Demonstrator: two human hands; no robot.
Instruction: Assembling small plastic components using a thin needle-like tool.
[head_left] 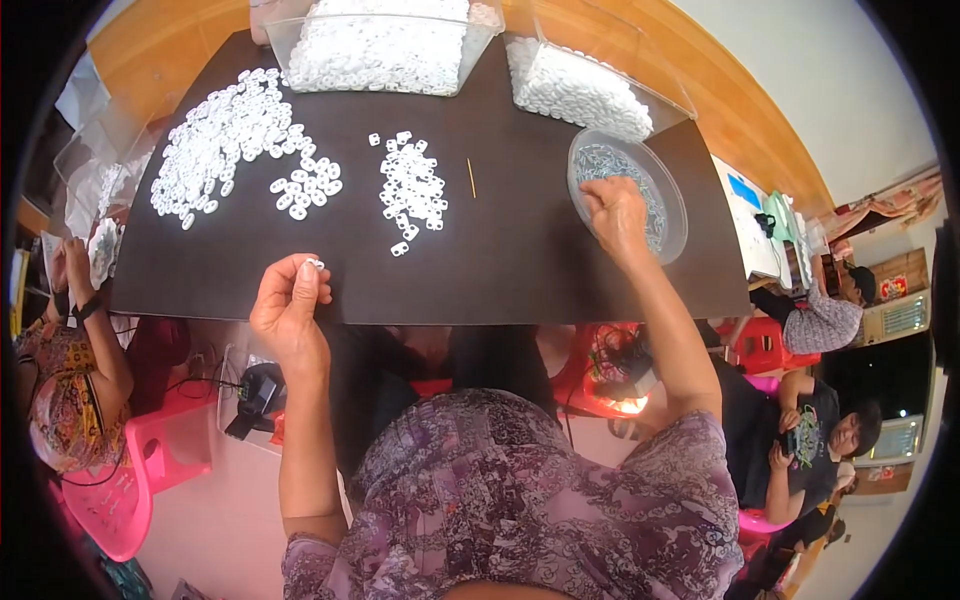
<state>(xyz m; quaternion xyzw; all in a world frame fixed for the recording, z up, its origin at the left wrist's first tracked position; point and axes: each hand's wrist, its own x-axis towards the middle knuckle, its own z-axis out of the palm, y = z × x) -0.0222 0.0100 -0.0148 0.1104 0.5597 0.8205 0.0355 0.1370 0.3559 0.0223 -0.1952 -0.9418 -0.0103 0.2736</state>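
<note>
Left grip [292, 305]: nearly closed, thumb against fingers; one small white piece [317, 264] is held at the tips, near the front edge of the tabletop [500, 265]. Its long axis cannot be told, being partly covered. Right grip [618, 215]: fingers bent and drawn together, tips inside the rim of the clear dish [679, 225]; whether anything is pinched cannot be told. Key relation: the small metallic pieces [655, 222] are lying directly below and around the right fingertips, whereas the held white piece is well apart, to the left and nearer the body. The dish is reached by the right grip only.

Outward: the middle pile of white pieces [411, 187] is set between the two grips, farther from the body than the left one, which is nearer to it; its long axis is run away from the body. To its right one thin yellow stick [472, 178] is laid, nearly parallel.

Counts: held piece, one; dish, one; stick, one; small cluster of white ovals [306, 188], roughly fifteen to twenty; large heap of white ovals [230, 130], middle pile and metallic pieces, too many to be counted; clear bins [485, 32], two, at the far edge, both holding white pieces.
</note>
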